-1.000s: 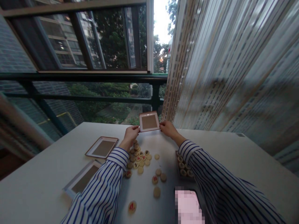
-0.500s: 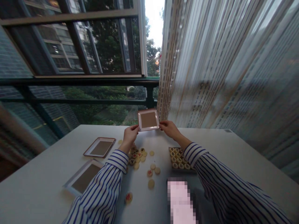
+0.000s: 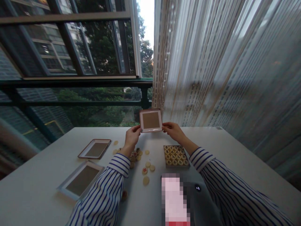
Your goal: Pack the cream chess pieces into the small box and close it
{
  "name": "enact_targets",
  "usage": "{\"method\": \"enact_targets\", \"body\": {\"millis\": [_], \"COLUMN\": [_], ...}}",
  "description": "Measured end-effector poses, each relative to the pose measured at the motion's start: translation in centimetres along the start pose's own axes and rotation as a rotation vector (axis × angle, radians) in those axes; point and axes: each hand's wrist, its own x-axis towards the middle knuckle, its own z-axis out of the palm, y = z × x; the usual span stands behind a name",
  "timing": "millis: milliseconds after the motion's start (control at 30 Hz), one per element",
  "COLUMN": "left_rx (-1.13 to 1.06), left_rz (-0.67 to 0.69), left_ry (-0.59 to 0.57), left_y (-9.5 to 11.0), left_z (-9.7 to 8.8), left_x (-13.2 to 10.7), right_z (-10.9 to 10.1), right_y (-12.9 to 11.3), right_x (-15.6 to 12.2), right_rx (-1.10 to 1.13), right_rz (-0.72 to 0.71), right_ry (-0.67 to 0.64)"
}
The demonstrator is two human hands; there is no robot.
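Note:
My left hand [image 3: 132, 135] and my right hand [image 3: 172, 130] each pinch a lower corner of a small square box lid [image 3: 150, 120], brown inside with a pale rim. It is held upright above the white table [image 3: 235, 163]. Below my hands lie several loose round wooden chess pieces [image 3: 143, 163] with red or black characters. To the right of them sits a small square box [image 3: 176, 155] packed with rows of the same pieces. Both arms wear blue-striped sleeves.
Two more shallow trays lie at the left: a dark-rimmed tray [image 3: 94, 148] and a white-rimmed tray [image 3: 80, 179]. A blurred pink patch [image 3: 175, 197] and a grey object [image 3: 199, 204] lie at the near edge. A striped curtain [image 3: 223, 69] hangs at the right, beside a window rail [image 3: 75, 83].
The view has swung rightwards, so everything on the table has shifted left in the picture. The box of pieces has come out from under my right sleeve. My hands have lifted the lid slightly.

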Motion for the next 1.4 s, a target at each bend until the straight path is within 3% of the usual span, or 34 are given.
{"method": "enact_targets", "body": {"millis": [367,600,800,1400], "left_rx": [-0.092,-0.282,-0.351,-0.368], "left_rz": [-0.045,-0.152,-0.164,-0.206], "left_ry": [-0.054,-0.134,-0.154,-0.188], "left_y": [-0.2,-0.3,-0.6,-3.3], "left_z": [2.1,3.3,4.2,5.7], "left_x": [-2.6,-5.0,-6.3,-9.3], "right_z": [-2.5,-3.9,-5.0,-6.3], "right_y": [0.5,1.2,2.0,3.9], "right_x": [-3.2,-5.2,-6.8,-10.3], "right_rx": [0.111,0.143,0.176,0.210], "right_rz": [0.046,0.068,0.049,0.073], "right_ry": [0.034,0.049,0.070,0.166]}}
